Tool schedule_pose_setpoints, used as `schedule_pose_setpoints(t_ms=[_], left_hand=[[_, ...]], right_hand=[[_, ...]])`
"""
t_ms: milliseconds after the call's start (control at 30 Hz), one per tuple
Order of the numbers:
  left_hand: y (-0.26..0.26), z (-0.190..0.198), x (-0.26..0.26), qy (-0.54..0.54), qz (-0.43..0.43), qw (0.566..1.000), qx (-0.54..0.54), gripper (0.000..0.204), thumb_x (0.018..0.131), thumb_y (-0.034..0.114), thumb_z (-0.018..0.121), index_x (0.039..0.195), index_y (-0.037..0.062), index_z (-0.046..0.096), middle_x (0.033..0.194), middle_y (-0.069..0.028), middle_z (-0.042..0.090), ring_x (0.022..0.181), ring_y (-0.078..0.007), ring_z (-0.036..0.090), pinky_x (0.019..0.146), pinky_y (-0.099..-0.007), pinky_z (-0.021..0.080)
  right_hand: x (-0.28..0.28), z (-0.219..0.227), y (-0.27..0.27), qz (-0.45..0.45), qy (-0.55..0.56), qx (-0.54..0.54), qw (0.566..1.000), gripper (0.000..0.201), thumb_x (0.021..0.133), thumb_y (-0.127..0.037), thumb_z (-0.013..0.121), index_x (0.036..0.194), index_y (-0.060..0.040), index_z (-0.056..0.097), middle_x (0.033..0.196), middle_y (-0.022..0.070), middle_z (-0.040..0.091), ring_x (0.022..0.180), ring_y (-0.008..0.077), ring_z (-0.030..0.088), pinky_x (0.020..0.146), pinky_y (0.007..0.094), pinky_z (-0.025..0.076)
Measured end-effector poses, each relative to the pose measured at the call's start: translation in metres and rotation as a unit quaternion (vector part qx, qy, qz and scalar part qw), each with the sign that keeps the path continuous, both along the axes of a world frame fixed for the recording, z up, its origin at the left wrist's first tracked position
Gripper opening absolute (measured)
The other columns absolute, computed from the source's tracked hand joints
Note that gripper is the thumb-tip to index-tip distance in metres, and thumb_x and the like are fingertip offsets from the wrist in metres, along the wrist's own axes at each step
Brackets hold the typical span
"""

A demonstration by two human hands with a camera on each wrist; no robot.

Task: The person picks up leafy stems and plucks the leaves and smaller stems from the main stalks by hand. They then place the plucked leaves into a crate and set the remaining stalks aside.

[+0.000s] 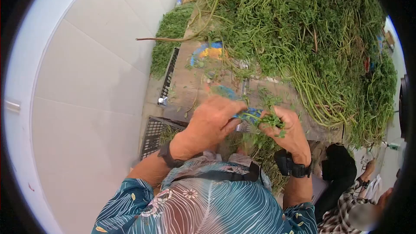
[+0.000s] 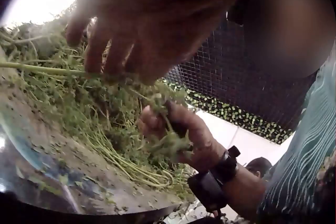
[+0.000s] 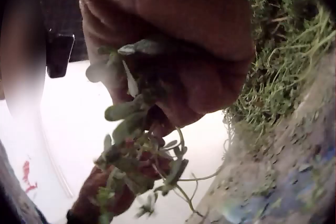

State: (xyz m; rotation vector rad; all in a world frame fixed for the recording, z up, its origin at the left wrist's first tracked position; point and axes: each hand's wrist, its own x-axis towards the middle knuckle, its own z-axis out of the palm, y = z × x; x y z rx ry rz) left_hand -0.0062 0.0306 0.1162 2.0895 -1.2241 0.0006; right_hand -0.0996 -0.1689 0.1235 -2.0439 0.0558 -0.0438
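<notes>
In the head view my left hand (image 1: 212, 119) is at the near edge of the table, its fingers curled and thumb against them. The left wrist view shows a long pale-green stem (image 2: 47, 69) running to its fingertips. Close on its right, my right hand (image 1: 288, 130) grips a small bunch of leafy green sprigs (image 1: 273, 121). In the right wrist view these sprigs (image 3: 131, 124), with small oval leaves, hang out below the curled fingers. Loose greenery bridges the short gap between the hands.
A big heap of green stems (image 1: 294, 26) covers the far and right side of the cardboard-topped table (image 1: 186, 69). One long stem (image 1: 164, 39) sticks out left. A black crate (image 1: 154, 134) stands by the white wall (image 1: 86, 82). Another person (image 1: 346, 199) sits at lower right.
</notes>
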Motion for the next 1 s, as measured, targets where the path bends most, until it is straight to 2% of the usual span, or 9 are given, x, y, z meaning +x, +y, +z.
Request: schedule_pose_setpoints(t_ms=[133,233,367,433,533,733,833,933,1000], left_hand=[[-0.002,-0.005,-0.011,0.193,0.012,0.981,0.000,0.015,0.079,0.009,0.057,0.091,0.0009,0.059,0.068,-0.0049,0.059,0.058,-0.0196,0.054,0.056,-0.0288,0.044],[0.000,-0.004,-0.013,0.393,0.082,0.914,-0.056,0.014,0.083,0.015,0.056,0.080,0.0020,0.058,0.055,-0.0027,0.052,0.048,-0.0111,0.048,0.048,-0.0272,0.039],[0.010,-0.017,-0.005,0.477,0.142,0.866,-0.056,0.014,0.083,0.014,0.054,0.077,0.0017,0.057,0.059,0.0043,0.049,0.053,-0.0018,0.041,0.046,-0.0189,0.032],[0.012,-0.030,-0.004,0.497,0.171,0.848,-0.070,0.014,0.082,0.013,0.055,0.074,0.0020,0.056,0.060,0.0055,0.049,0.052,-0.0013,0.039,0.046,-0.0181,0.030],[0.011,-0.044,-0.007,0.458,0.158,0.874,-0.051,0.012,0.082,0.012,0.055,0.078,0.0005,0.058,0.063,0.0058,0.050,0.055,-0.0010,0.041,0.048,-0.0182,0.033],[0.004,-0.038,-0.017,0.458,0.108,0.881,-0.049,0.017,0.083,0.012,0.055,0.088,-0.0033,0.059,0.070,0.0029,0.056,0.063,-0.0030,0.048,0.054,-0.0202,0.041],[0.002,-0.037,-0.021,0.452,0.125,0.880,-0.074,0.015,0.080,0.014,0.056,0.074,-0.0004,0.055,0.054,0.0025,0.042,0.052,-0.0044,0.037,0.046,-0.0240,0.032],[0.000,-0.045,-0.024,0.467,0.102,0.874,-0.086,0.018,0.082,0.015,0.056,0.074,0.0001,0.053,0.055,0.0027,0.042,0.052,-0.0043,0.037,0.046,-0.0241,0.032],[0.000,-0.036,-0.021,0.489,0.091,0.864,-0.083,0.019,0.083,0.017,0.056,0.074,0.0005,0.052,0.054,0.0030,0.041,0.052,-0.0043,0.037,0.046,-0.0239,0.032]], right_hand=[[-0.001,-0.016,-0.001,-0.099,-0.003,0.096,0.990,0.015,0.073,-0.004,0.061,0.088,-0.0022,0.060,0.071,0.0028,0.056,0.066,0.0099,0.051,0.060,0.0258,0.043],[-0.003,-0.030,-0.012,-0.231,0.007,0.201,0.952,0.015,0.075,-0.004,0.059,0.090,-0.0039,0.059,0.070,0.0001,0.055,0.062,0.0067,0.048,0.055,0.0228,0.039],[-0.010,-0.022,-0.015,-0.265,-0.034,0.359,0.894,0.015,0.077,-0.003,0.057,0.092,-0.0042,0.058,0.069,-0.0007,0.054,0.056,0.0070,0.043,0.049,0.0218,0.034],[-0.015,-0.010,-0.007,-0.209,-0.064,0.287,0.933,0.010,0.078,-0.004,0.057,0.088,-0.0037,0.057,0.070,0.0005,0.055,0.060,0.0096,0.049,0.053,0.0236,0.039],[-0.012,-0.005,0.009,-0.085,-0.105,0.144,0.980,0.016,0.074,-0.003,0.059,0.089,-0.0016,0.057,0.077,0.0051,0.058,0.068,0.0162,0.058,0.059,0.0271,0.045],[0.005,-0.030,0.035,0.003,-0.108,-0.145,0.983,0.024,0.061,0.000,0.063,0.082,-0.0009,0.052,0.081,0.0161,0.055,0.067,0.0347,0.054,0.058,0.0355,0.045],[0.003,-0.037,0.037,0.016,-0.099,-0.129,0.987,0.018,0.063,0.002,0.059,0.077,-0.0001,0.049,0.076,0.0167,0.053,0.064,0.0365,0.051,0.056,0.0372,0.044],[0.003,-0.048,0.041,-0.040,-0.080,-0.067,0.994,0.016,0.066,0.002,0.056,0.081,0.0003,0.052,0.073,0.0174,0.055,0.065,0.0357,0.054,0.057,0.0357,0.045],[0.003,-0.054,0.044,-0.082,-0.016,0.093,0.992,0.016,0.069,0.000,0.055,0.085,0.0001,0.054,0.072,0.0160,0.057,0.065,0.0300,0.057,0.058,0.0339,0.045]])
